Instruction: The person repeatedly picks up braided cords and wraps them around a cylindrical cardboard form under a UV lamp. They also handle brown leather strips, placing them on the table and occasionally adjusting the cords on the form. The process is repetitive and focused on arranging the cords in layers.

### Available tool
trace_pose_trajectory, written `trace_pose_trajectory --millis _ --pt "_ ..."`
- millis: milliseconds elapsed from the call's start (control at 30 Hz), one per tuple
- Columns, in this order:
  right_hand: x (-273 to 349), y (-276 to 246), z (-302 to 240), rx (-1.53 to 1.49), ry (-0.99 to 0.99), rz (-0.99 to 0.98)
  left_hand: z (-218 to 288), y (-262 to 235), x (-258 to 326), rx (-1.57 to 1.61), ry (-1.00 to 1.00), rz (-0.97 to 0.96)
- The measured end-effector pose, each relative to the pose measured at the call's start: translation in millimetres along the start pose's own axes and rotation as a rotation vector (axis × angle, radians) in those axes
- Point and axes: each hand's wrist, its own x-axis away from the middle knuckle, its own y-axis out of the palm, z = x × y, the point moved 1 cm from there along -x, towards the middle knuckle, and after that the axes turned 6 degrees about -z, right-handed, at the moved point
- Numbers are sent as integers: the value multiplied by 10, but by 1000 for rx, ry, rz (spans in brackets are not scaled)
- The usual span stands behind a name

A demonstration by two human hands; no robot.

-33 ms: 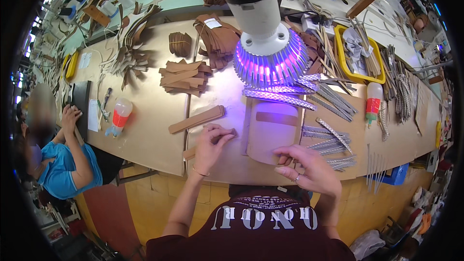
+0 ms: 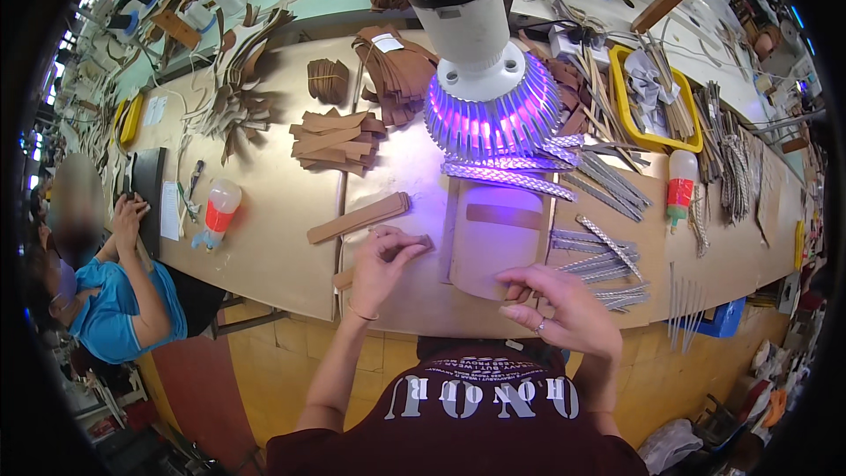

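My left hand (image 2: 381, 263) pinches a brown leather strip (image 2: 421, 244) that lies on the wooden workbench (image 2: 273, 247). My right hand (image 2: 557, 307) grips the near edge of a tan board (image 2: 493, 242), which has a short brown strip lying across its top. The board sits just to the right of the left hand, under a purple glow. A longer stack of brown strips (image 2: 357, 219) lies just beyond the left hand. Silver braided strips (image 2: 599, 260) lie to the right of the board.
A large white lamp (image 2: 480, 62) with purple light hangs over the bench. Piles of brown cut pieces (image 2: 335, 137), two glue bottles (image 2: 220, 207) (image 2: 680, 185) and a yellow tray (image 2: 621, 101) stand around. A person in a blue shirt (image 2: 115, 304) sits at the left end.
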Motion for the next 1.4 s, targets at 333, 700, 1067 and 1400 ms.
trace_pose_trajectory --millis 333,700,1067,1400 --pt "-478 250 -374 -92 -135 -90 496 -697 169 112 -3 608" --pt "-1168 949 -307 393 -205 -7 876 -543 460 370 32 498" --pt "-1326 1201 -36 650 -121 -60 851 -1073 494 595 316 786" --pt "-752 507 -444 83 -376 348 1019 -506 243 968 162 345"
